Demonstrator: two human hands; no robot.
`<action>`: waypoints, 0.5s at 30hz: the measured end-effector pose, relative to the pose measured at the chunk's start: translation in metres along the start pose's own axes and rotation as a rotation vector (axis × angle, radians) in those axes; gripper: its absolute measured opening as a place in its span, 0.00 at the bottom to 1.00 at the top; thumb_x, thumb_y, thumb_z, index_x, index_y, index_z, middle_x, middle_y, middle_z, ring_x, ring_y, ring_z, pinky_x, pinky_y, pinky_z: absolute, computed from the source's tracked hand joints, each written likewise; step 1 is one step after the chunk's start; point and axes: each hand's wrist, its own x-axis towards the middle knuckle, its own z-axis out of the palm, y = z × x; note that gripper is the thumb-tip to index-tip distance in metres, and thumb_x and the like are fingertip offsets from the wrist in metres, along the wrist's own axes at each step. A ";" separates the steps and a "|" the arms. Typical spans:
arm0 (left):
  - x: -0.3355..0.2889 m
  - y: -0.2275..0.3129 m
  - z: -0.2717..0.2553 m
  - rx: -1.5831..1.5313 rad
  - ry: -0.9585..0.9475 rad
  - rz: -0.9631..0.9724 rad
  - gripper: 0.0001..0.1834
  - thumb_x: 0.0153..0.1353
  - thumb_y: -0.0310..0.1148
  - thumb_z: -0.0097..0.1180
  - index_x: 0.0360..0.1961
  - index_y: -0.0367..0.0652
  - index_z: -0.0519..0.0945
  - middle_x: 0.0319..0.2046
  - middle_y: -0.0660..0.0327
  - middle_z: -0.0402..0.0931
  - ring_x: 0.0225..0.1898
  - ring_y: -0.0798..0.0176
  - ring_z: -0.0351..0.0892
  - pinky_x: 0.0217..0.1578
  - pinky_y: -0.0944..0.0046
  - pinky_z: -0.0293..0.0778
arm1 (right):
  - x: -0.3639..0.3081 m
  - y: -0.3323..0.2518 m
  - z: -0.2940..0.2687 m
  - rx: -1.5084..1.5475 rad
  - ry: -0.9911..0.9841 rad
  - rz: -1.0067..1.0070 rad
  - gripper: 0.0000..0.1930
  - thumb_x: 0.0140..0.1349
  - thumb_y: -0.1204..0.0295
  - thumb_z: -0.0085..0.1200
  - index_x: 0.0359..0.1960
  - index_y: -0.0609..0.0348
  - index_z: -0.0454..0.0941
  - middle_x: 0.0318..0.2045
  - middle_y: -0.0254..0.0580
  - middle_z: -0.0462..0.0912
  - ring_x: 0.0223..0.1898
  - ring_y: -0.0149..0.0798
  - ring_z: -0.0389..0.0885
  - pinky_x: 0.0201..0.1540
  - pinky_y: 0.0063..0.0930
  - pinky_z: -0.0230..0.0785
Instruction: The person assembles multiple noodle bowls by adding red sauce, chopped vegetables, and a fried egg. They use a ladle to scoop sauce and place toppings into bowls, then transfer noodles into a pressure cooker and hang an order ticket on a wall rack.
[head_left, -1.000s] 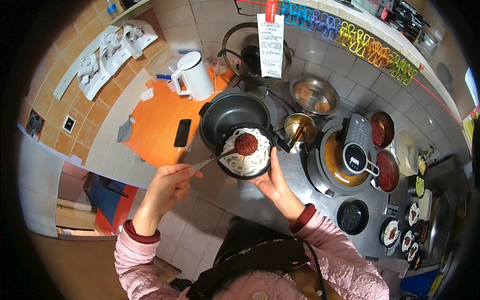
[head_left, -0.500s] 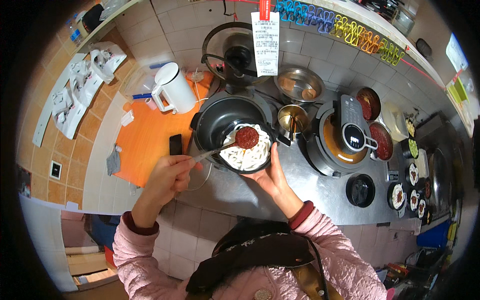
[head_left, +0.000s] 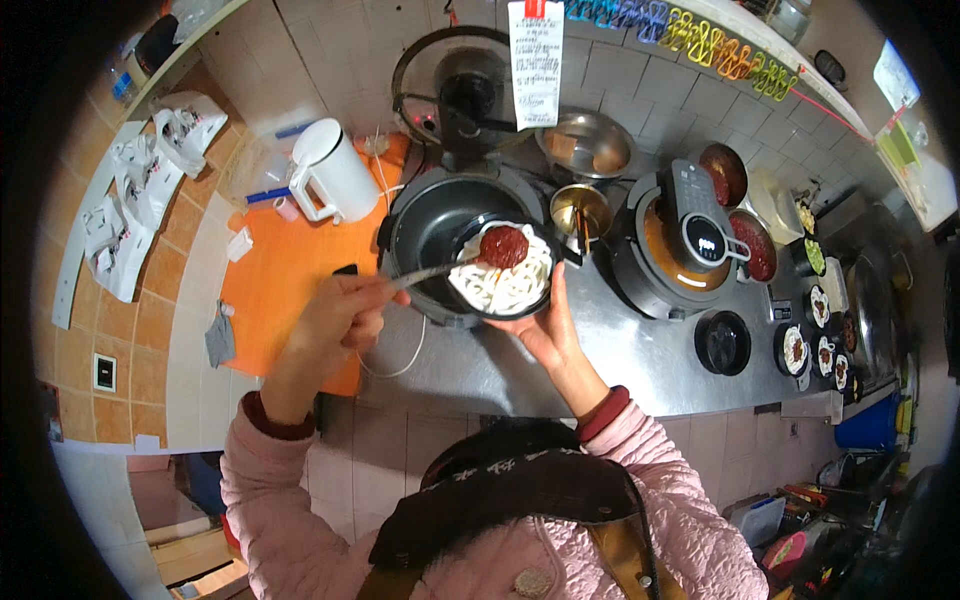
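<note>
My left hand (head_left: 345, 318) is closed around the thin metal handle of a spoon (head_left: 428, 273). The spoon's head is at a round heap of dark red minced sauce (head_left: 503, 246), which hides it. The sauce is over thick white noodles (head_left: 500, 288) in a black bowl (head_left: 522, 314). My right hand (head_left: 548, 330) grips that bowl from below and its right side, the thumb up along the rim. The bowl is held tilted above the front right edge of a black cooker pot (head_left: 425, 232). Whether the sauce touches the noodles, I cannot tell.
A white kettle (head_left: 335, 172) stands on an orange board (head_left: 262, 290) at left. Right of the pot are a metal pot with utensils (head_left: 581, 214), a cooker of brown liquid (head_left: 668, 262) and an empty black bowl (head_left: 722, 342). Several filled bowls (head_left: 794, 348) stand farther right.
The view has shifted a little. The noodle bowl has moved slightly right over the pot's edge, with the spoon following. My left hand now covers most of the black phone.
</note>
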 end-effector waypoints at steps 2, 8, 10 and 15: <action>0.004 0.001 -0.002 -0.018 -0.013 0.004 0.15 0.69 0.37 0.51 0.38 0.33 0.79 0.12 0.75 0.54 0.11 0.78 0.49 0.14 0.72 0.46 | -0.004 -0.002 -0.003 0.027 0.017 -0.018 0.41 0.63 0.37 0.45 0.72 0.44 0.54 0.70 0.44 0.60 0.69 0.54 0.61 0.65 0.65 0.58; 0.023 -0.017 -0.017 -0.085 0.011 0.090 0.15 0.69 0.38 0.51 0.39 0.35 0.79 0.13 0.75 0.56 0.13 0.79 0.50 0.16 0.73 0.48 | -0.030 -0.015 -0.016 0.024 0.079 -0.048 0.44 0.59 0.37 0.52 0.71 0.47 0.56 0.69 0.46 0.62 0.68 0.55 0.63 0.64 0.65 0.60; 0.037 -0.041 -0.019 0.087 0.104 0.152 0.13 0.69 0.37 0.51 0.39 0.36 0.80 0.12 0.72 0.59 0.12 0.74 0.56 0.16 0.69 0.53 | -0.043 -0.022 -0.023 0.022 0.129 -0.051 0.44 0.59 0.37 0.52 0.71 0.47 0.56 0.69 0.46 0.62 0.68 0.56 0.63 0.64 0.66 0.60; 0.077 -0.149 0.007 1.029 0.484 0.863 0.08 0.65 0.31 0.55 0.41 0.38 0.80 0.18 0.56 0.74 0.22 0.50 0.78 0.23 0.55 0.72 | -0.077 -0.035 -0.033 -0.026 0.209 -0.095 0.44 0.60 0.36 0.49 0.71 0.47 0.55 0.70 0.46 0.61 0.69 0.55 0.61 0.66 0.65 0.57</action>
